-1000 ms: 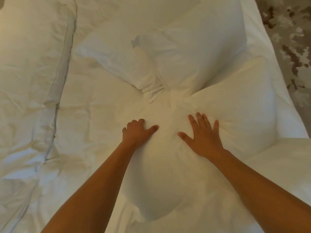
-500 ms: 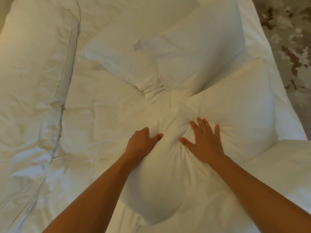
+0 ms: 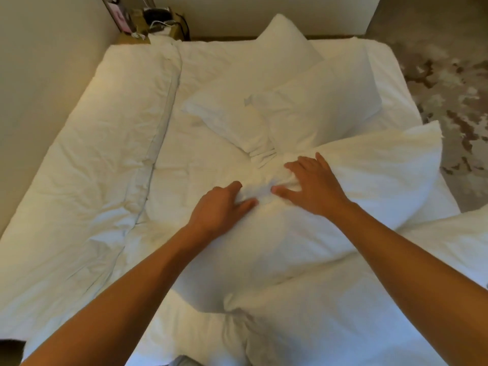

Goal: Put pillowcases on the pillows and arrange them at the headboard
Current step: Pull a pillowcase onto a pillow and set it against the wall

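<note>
White duvet (image 3: 87, 154) covers the bed's left side. The left hand (image 3: 219, 207) pinches the pillow (image 3: 290, 233) at mid-bed, fingers clenched in its fabric; the right hand (image 3: 314, 183) presses on it, fingers spread. Two more pillows (image 3: 303, 107) lie beyond.

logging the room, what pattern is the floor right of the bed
A blotchy pattern, brown patches on pale grey carpet; the head view shows it.

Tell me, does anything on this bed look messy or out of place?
Yes. The pillows lie heaped crookedly mid-bed, not lined up along the far edge, and the duvet sits rumpled along the left side.
</note>
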Motion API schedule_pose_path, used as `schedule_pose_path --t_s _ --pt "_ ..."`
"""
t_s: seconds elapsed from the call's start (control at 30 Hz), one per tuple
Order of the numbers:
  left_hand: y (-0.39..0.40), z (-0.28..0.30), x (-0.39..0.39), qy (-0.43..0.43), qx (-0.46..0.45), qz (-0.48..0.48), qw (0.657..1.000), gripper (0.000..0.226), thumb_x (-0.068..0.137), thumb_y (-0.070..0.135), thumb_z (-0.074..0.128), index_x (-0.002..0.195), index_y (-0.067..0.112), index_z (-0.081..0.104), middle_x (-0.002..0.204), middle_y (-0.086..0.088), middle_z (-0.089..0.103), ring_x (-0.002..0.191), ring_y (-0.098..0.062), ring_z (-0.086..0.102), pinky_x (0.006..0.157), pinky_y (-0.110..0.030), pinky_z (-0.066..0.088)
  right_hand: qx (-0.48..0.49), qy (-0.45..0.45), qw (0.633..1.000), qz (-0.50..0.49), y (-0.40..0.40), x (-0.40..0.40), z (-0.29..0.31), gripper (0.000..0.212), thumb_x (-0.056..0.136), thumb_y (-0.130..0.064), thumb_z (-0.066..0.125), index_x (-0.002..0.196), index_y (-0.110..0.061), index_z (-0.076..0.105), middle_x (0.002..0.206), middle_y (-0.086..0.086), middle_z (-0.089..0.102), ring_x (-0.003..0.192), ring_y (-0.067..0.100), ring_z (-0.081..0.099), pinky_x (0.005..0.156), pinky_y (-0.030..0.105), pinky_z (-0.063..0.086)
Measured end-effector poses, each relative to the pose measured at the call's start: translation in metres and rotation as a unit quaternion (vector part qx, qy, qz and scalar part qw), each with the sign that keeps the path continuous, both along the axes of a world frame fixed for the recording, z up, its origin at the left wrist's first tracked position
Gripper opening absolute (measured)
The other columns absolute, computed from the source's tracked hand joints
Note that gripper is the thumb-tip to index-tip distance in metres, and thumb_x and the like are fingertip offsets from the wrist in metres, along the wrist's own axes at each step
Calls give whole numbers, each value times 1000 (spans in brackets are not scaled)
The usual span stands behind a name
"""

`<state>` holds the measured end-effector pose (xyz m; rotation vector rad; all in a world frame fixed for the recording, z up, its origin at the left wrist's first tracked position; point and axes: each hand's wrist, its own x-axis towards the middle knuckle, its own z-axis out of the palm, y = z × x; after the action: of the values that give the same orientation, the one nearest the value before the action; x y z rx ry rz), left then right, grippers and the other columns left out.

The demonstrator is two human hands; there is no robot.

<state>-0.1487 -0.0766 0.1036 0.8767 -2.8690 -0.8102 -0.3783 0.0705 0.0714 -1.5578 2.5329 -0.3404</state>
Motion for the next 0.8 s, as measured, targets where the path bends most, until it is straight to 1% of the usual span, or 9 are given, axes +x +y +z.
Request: schedule_pose_path --t_s 0.03,0.1,0.17,0.23,0.3,0.43,0.53,0.67,0.8 --pt "-5 13 12 5 -15 1 1000 43 93 66 52 82 25 44 67 5 50 64 -21 53 56 -35 37 -21 20 1000 7 -5 6 6 88 81 -95 34 124 -25 64 120 -1 66 119 24 58 118 43 32" --pt "-16 33 40 7 -48 11 999 42 93 66 50 83 26 44 67 7 48 65 -22 53 58 -35 37 -46 48 998 14 -16 23 18 79 84 -93 31 102 -24 66 96 -2 65 92 25 62 91 39 46" --pt "-25 45 71 3 -74 24 997 39 94 65 50 84 28 42 66 8 46 64 -21 52 58 -33 34 -45 25 998 25 -28 47 28 70 87 -91 29 85 -27 58 80 -2 64 75 23 61 67 36 46" --pt "-31 52 104 -7 -90 47 995 38 95 63 52 83 29 40 64 9 46 62 -20 50 56 -32 33 -42 4 998 46 -41 75 33 67 88 -88 30 71 -26 48 63 -4 59 62 23 60 57 34 43" --pt "-38 55 140 -16 -99 77 992 40 94 61 55 81 27 39 61 8 46 59 -21 51 53 -32 32 -59 1 996 72 -55 106 41 68 89 -85 33 63 -22 41 52 -3 51 53 22 55 51 33 39" --pt "-50 60 212 -12 -89 138 986 44 93 59 59 78 23 39 59 6 47 55 -18 50 50 -32 30 -94 22 985 146 -83 168 62 70 93 -79 31 59 -18 40 47 -4 38 45 23 43 47 30 24" --pt "-61 73 259 3 -108 172 979 46 92 61 59 76 22 40 56 7 45 52 -11 46 49 -30 28 -120 24 976 179 -104 211 83 68 95 -75 32 59 -18 38 46 -5 32 44 25 40 48 29 25" --pt "-93 105 318 19 -157 204 966 44 91 65 58 81 23 48 60 8 48 58 -16 50 52 -30 32 -169 -8 964 203 -138 266 117 64 94 -71 38 59 -18 40 48 3 42 47 32 46 48 34 33" --pt "-134 138 377 36 -218 236 946 37 86 69 56 84 32 51 72 12 54 65 -13 49 53 -25 28 -192 -49 959 202 -176 333 146 63 96 -65 51 55 -23 28 46 -6 34 44 20 39 46 33 25"
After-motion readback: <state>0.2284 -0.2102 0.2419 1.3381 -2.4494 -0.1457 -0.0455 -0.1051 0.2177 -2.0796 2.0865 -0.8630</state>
